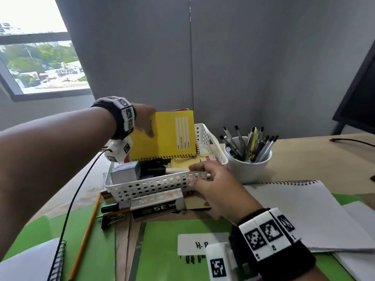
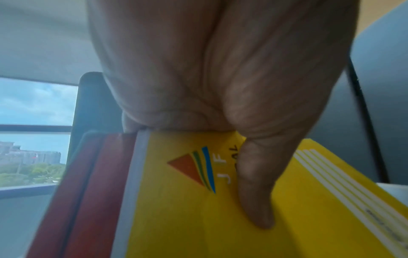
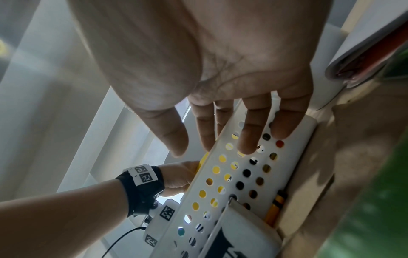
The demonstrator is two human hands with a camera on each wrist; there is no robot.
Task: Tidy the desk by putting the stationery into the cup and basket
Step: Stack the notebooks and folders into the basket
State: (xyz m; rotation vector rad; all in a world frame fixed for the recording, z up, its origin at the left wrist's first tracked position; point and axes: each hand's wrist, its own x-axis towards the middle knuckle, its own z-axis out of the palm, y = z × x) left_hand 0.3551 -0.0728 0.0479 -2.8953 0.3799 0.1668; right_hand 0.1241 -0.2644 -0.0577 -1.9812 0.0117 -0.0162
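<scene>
A yellow spiral notebook (image 1: 170, 136) (image 2: 187, 218) stands upright in the white perforated basket (image 1: 154, 185) (image 3: 243, 174). My left hand (image 1: 144, 122) (image 2: 220, 104) grips its top left corner, thumb pressed on the cover. A red notebook (image 2: 88, 192) sits behind it in the same grip. My right hand (image 1: 211, 181) (image 3: 232, 136) rests on the basket's front right rim with straight fingers against the holed wall. A white cup (image 1: 248, 167) full of pens (image 1: 249, 142) stands right of the basket. The basket also holds a small grey box (image 1: 125, 173), a black marker (image 1: 160, 169) and yellow sticky notes (image 1: 182, 163).
Against the basket's front lie a staple box (image 1: 156, 207), a black marker (image 1: 113, 208), a binder clip (image 1: 113, 219) and an orange pencil (image 1: 85, 240). A white spiral pad (image 1: 294, 209) lies to the right, on green folders (image 1: 172, 250). Grey partition walls close the back.
</scene>
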